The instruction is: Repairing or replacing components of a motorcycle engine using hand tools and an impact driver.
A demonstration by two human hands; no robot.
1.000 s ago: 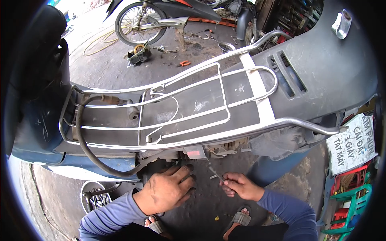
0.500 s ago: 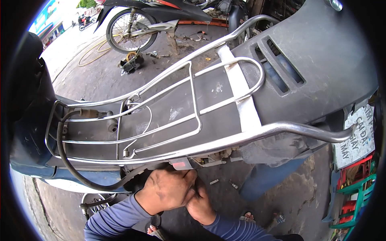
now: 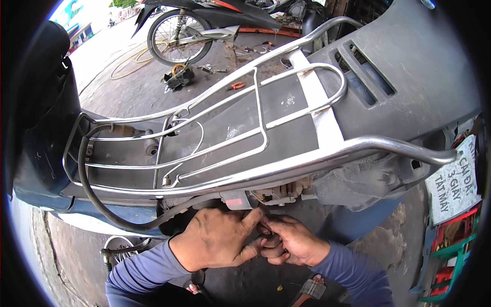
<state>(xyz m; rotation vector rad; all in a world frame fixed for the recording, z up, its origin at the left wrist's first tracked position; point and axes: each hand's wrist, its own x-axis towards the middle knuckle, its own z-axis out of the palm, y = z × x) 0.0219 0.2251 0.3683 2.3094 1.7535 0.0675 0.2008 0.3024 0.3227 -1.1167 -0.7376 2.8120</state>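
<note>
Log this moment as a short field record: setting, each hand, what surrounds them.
setting: outdoor repair yard, concrete ground
main object: grey scooter body with a chrome rack on top
left hand: under the rack's lower rail, fingers spread, fingertips meeting the right hand
right hand: fingers curled against the left fingertips; anything pinched there is too small to tell
above the hands: small red part and exposed engine parts
nearby: black hose looping left, second motorbike behind, pliers on the ground
</note>
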